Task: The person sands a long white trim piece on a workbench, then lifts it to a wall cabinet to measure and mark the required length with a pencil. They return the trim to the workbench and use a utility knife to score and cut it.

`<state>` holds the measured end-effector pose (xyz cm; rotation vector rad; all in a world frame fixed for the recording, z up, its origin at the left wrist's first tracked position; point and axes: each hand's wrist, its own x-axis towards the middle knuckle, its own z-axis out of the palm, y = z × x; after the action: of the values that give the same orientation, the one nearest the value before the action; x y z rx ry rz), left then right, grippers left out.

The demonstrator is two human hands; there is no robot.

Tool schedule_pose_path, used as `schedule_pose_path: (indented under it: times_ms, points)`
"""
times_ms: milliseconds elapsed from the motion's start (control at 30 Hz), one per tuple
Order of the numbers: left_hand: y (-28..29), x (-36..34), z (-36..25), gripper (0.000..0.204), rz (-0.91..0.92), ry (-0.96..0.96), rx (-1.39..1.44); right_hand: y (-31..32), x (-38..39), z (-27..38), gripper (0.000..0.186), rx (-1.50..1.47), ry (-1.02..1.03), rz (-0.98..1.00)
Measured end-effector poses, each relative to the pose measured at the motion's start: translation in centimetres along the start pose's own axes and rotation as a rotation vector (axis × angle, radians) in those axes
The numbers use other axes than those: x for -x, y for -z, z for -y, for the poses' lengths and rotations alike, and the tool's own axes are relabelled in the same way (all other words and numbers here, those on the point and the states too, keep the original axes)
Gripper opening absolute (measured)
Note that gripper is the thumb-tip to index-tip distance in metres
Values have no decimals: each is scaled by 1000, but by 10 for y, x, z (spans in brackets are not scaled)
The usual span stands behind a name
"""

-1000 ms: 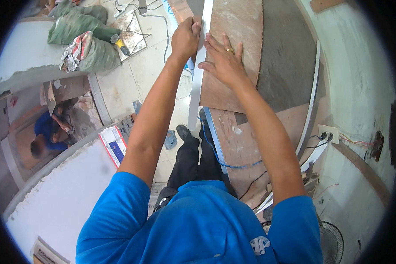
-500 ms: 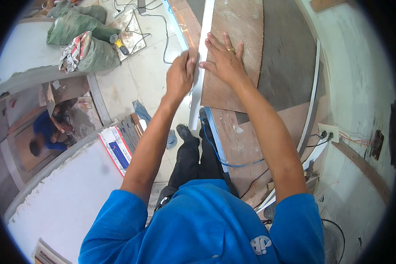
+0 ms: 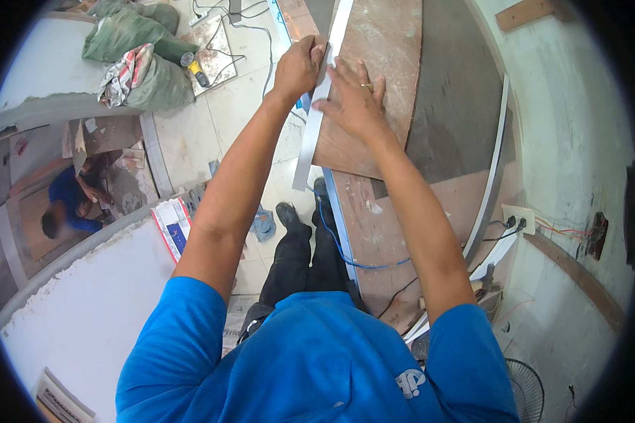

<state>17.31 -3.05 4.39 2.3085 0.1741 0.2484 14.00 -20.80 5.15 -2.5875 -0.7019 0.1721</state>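
Both forearms extend forward from the short sleeves of a bright blue cloth shirt [image 3: 317, 352], elbows set apart. The left hand [image 3: 300, 69] is curled into a fist at the left edge of a long, flat, white strip [image 3: 305, 151]. Its grip is narrow; the inside of the fist is hidden, so whether it holds anything cannot be told. The right hand [image 3: 358, 106] is laid palm down on a thin, reddish-brown, wood-like sheet [image 3: 384, 35], fingers spread forward, thumb directed left onto the strip. Its grip is wide.

The strip lies lengthwise along the left edge of the sheet, between the hands. Its near end projects past the sheet's near edge and overhangs the left side of the brown, scuffed worktop [image 3: 374, 225]. A pale blue trim [image 3: 340, 218] marks that side; a thin blue cable [image 3: 374, 266] crosses it near the person. The sheet's right edge is rough and borders a dark grey panel [image 3: 448, 106].

Left of the worktop, a cream tiled floor [image 3: 190, 141] gives room beside the left arm. To the right, a pale, stained wall [image 3: 564, 141] bounds the worktop. Farther left are bulky green sacks [image 3: 166, 88] and a crouching co-worker in blue [image 3: 67, 197]
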Motion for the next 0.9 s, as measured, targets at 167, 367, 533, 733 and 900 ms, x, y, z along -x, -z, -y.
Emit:
schedule_pose_path:
  times_ms: [167,367,533,733,900]
  points:
    - [-4,1,0,33,-32,-73,-19,-3,3,-7,82,6,33,6]
    - [5,46,4,30,6,-17,-47,-14,2,-15,82,-15,61,-31]
    - [18,110,4,30,-27,-60,64,-14,5,-13,83,-3,30,-1]
    - [6,37,3,32,-38,-109,13,-12,5,-10,86,-14,23,13]
    - [19,95,-6,38,1,94,48,-11,-1,-12,83,2,-1,32]
